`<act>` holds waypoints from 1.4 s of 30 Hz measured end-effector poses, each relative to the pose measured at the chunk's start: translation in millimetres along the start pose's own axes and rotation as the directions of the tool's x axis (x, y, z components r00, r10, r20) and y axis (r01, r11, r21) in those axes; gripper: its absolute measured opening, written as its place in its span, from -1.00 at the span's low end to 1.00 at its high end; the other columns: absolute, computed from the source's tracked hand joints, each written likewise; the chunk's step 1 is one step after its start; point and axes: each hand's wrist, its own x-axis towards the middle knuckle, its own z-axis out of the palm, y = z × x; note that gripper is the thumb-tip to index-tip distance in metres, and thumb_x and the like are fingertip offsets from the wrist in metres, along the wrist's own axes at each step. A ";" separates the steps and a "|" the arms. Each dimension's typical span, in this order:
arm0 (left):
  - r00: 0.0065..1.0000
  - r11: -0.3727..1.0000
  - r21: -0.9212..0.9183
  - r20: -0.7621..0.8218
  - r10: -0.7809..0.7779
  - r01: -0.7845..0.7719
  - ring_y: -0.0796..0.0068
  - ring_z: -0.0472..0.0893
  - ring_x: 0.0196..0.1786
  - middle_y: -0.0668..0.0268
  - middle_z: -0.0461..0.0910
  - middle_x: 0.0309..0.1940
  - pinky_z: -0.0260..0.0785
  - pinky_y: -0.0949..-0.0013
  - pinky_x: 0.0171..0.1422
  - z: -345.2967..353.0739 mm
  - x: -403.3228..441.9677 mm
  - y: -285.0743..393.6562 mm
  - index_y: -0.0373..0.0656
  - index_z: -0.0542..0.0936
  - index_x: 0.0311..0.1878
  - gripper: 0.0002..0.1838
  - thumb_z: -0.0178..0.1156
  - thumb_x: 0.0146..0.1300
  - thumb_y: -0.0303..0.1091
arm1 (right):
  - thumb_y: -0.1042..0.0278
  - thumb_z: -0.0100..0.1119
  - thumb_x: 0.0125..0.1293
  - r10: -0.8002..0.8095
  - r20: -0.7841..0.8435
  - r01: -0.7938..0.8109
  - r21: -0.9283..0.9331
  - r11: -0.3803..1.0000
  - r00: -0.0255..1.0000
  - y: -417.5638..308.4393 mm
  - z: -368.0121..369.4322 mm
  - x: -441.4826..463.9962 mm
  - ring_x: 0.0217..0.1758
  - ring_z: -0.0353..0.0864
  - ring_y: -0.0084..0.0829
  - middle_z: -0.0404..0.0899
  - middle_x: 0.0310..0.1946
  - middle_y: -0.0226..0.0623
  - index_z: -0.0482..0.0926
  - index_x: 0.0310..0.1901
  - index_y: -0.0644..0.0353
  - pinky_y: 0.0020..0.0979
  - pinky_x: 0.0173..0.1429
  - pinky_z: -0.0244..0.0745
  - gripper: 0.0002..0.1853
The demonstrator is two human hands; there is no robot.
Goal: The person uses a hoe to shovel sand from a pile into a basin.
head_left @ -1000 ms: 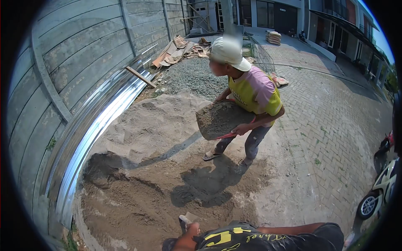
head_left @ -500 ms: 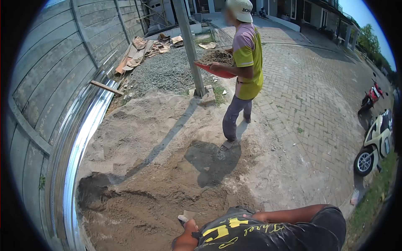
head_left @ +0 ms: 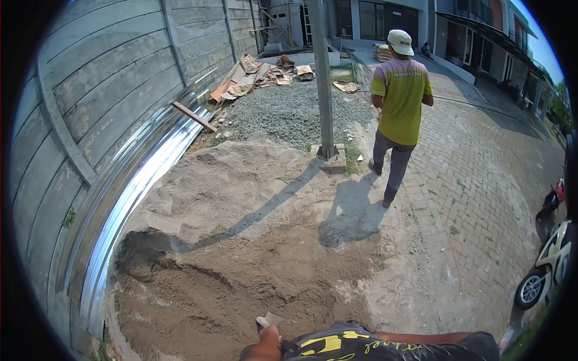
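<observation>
My left hand (head_left: pixel 270 334) is at the bottom, closed around what looks like a trowel (head_left: pixel 276 319), its pale blade end close to the loose brown sand (head_left: pixel 241 289). The blade is small and partly hidden in this view. My right forearm (head_left: pixel 421 338) lies across the bottom edge beside my dark shirt (head_left: pixel 337 345) with yellow print. The fingers of my right hand are hidden behind the shirt.
A co-worker (head_left: pixel 402 99) in a yellow-green shirt stands on the paving, back to me. A post (head_left: pixel 322 78) rises from a concrete footing. Metal channels (head_left: pixel 135 171) lie along the concrete wall (head_left: pixel 114 72). Gravel (head_left: pixel 271 111) and a parked motorcycle (head_left: pixel 551 259) are also there.
The co-worker has turned away and walked farther off to the right; the red basin of sand they carried is now hidden. My view has tilted up and swung left.
</observation>
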 end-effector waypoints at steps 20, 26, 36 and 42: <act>0.990 0.999 -0.049 -0.141 -0.021 0.015 0.14 0.68 -0.25 0.08 0.66 -0.17 0.66 0.18 -0.45 -36.7 25.7 20.9 -0.22 0.66 -0.04 -0.74 0.23 0.24 -0.34 | -0.45 0.01 0.13 -0.022 0.055 0.033 -0.210 0.977 0.998 0.4 -29.7 25.6 0.01 0.61 -0.22 0.64 -0.01 -0.02 0.61 0.04 0.29 -0.22 0.11 0.48 -0.16; 0.999 1.000 -0.017 -0.036 -0.008 0.007 0.14 0.67 -0.25 0.07 0.65 -0.15 0.67 0.17 -0.42 -59.5 23.7 26.7 -0.23 0.65 -0.04 -0.74 0.22 0.23 -0.38 | -0.36 0.03 0.17 -0.005 0.045 0.016 -0.245 0.969 0.999 4.8 -41.4 23.5 -0.02 0.62 -0.21 0.64 -0.04 -0.02 0.61 0.02 0.29 -0.22 0.08 0.48 -0.24; 0.995 0.999 0.008 -0.084 -0.046 0.046 0.10 0.67 -0.14 0.06 0.62 -0.02 0.67 0.22 -0.42 -57.2 -17.1 35.6 -0.29 0.63 0.01 -0.71 0.19 0.26 -0.39 | -0.20 0.07 0.24 -0.020 0.070 0.039 -0.279 0.960 0.997 3.9 -49.5 28.8 -0.07 0.62 -0.21 0.65 -0.08 -0.02 0.60 -0.01 0.29 -0.20 0.04 0.47 -0.37; 0.996 0.997 0.082 -0.085 -0.003 0.010 0.11 0.70 -0.18 0.01 0.63 -0.03 0.65 0.23 -0.49 -55.2 -48.0 33.9 -0.35 0.63 0.00 -0.67 0.25 0.24 -0.33 | -0.11 0.09 0.28 -0.067 0.094 0.093 -0.306 0.948 0.993 12.3 -52.9 42.9 -0.10 0.62 -0.20 0.66 -0.10 -0.02 0.60 -0.02 0.29 -0.20 0.02 0.47 -0.45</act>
